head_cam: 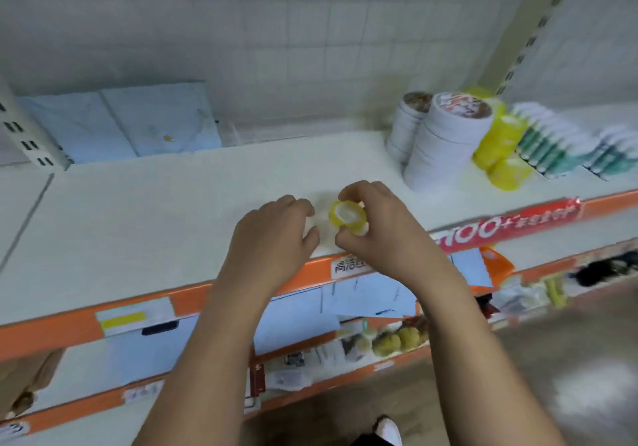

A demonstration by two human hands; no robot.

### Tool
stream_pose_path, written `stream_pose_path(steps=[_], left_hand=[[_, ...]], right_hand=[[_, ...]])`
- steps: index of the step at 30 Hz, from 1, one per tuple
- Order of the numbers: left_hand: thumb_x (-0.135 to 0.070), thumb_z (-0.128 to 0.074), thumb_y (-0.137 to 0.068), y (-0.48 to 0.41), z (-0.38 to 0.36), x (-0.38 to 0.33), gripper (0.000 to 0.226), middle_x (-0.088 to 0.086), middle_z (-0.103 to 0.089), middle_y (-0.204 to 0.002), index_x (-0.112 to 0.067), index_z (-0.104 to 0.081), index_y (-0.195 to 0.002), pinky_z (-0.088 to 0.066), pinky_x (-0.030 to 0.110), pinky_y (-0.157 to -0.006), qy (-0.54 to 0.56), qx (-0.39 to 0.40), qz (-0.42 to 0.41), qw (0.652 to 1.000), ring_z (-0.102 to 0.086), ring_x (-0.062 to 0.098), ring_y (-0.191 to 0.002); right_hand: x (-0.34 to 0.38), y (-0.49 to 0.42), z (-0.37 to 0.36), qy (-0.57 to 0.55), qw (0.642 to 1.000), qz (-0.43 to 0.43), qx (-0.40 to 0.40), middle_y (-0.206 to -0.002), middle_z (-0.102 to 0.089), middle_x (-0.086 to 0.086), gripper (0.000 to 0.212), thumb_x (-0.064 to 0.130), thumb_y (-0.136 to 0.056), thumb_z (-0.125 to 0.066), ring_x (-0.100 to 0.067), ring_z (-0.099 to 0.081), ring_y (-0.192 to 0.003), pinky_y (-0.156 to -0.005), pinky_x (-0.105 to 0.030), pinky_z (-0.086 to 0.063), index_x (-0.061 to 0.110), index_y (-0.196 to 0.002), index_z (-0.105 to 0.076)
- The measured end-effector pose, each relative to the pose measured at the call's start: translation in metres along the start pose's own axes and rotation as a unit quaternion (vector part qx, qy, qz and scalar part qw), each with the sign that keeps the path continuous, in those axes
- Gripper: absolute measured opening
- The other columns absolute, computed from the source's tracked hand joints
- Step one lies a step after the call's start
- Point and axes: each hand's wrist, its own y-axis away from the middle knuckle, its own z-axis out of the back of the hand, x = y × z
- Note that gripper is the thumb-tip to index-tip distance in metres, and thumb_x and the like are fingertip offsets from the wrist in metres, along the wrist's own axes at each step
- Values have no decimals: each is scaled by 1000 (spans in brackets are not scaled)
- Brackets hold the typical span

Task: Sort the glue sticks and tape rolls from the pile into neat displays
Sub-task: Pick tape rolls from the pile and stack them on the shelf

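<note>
Above a white shelf (pixel 155 211) the right hand (pixel 376 228) pinches a yellow tape roll (pixel 347 216), seemingly to place it neatly; the left hand (pixel 272 235) has a curled grip beside it, contents unclear.

Tape stacks (pixel 438 142) stand left of glue sticks (pixel 549 142).

- I see a white shelf (pixel 155 211) with an orange front edge (pixel 69 335).
- Back left, on it: pale blue flat packs (pixel 138 123).
- Right: stacks of white tape rolls (pixel 442 142), yellow tape rolls (pixel 497 149) just beside.
- Far right: rows of glue sticks (pixel 549 142), blurred.
- Near the front: small yellow roll (pixel 347 216) pinched by the right hand (pixel 376 224); resting or not, I can't tell.
</note>
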Motion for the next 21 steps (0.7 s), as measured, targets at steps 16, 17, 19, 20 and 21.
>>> stream_pose_path(steps=[16, 17, 19, 20, 21], left_hand=[[-37, -46, -96, -127, -122, -256, 33, -9, -55, -122, -27, -56, -125, -50, 37, -84, 54, 29, -77, 995, -53, 16, -114], [-37, -46, -96, -133, -126, -263, 33, -9, -55, -122, -27, -56, -126, -50, 38, -84, 50, 33, -68, 996, -53, 16, -115], [-38, -47, -96, -142, -132, -269, 35, -7, -55, -123, -26, -55, -128, -50, 38, -84, 39, 44, -46, 997, -53, 18, -115], [-38, -48, -95, -145, -133, -269, 36, -5, -55, -124, -25, -55, -128, -50, 38, -84, 34, 49, -37, 998, -54, 19, -115], [-37, -48, -95, -149, -134, -271, 37, -4, -55, -124, -24, -55, -128, -50, 38, -84, 29, 53, -26, 998, -54, 20, -115]], right_hand=[[-254, 1, 166, 26, 995, -65, -66, -114, -51, -3, 44, 22, -76, -69, -23, -52, -108, -87, -30, -42, 18, -118, -58], [-261, -4, 171, 23, 996, -61, -65, -114, -51, -3, 44, 22, -76, -69, -23, -51, -110, -88, -31, -42, 18, -119, -58], [-272, -16, 178, 23, 997, -48, -62, -116, -51, -3, 44, 22, -77, -68, -22, -51, -112, -90, -32, -43, 17, -120, -58], [-274, -21, 179, 25, 997, -42, -62, -117, -51, -4, 44, 22, -78, -68, -22, -51, -113, -91, -32, -42, 17, -121, -59], [-278, -28, 181, 23, 997, -36, -60, -118, -51, -5, 45, 22, -78, -69, -23, -51, -113, -93, -32, -42, 17, -121, -59]])
